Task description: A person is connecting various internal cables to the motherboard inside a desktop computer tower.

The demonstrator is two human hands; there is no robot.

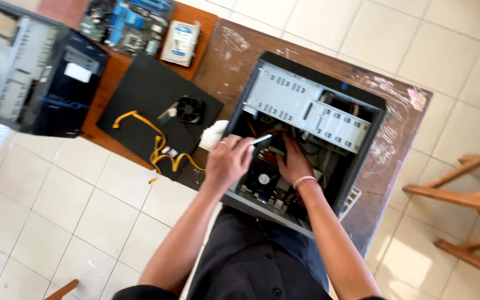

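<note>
So the open PC case (306,139) lay on its side on the worn brown table (395,144), side panel off, and everything else sat relative to that case. Right hand (294,164) was down inside the case near the mobo, fingers buried among the cables (306,145), so I couldn't tell if it was gripping anything or just feeling around. Left hand (230,161) hovered at the case's near-left edge, pinched shut on a small flat silvery piece (262,139), prob a bracket or blade, too blurry to say. Risk imo: that metal bit was right over the board, so a slip could've scratched traces or dropped it into the CPU fan (263,179). The buried hand could also have snagged a cable and yanked a connector. Left of the case: white cloth (213,135), loose cooler fan (190,109), yellow cables (159,150) on a black panel (145,94). Further left, a 2nd case (34,72), spare mobo (131,22) and hard drive (180,43).
</note>
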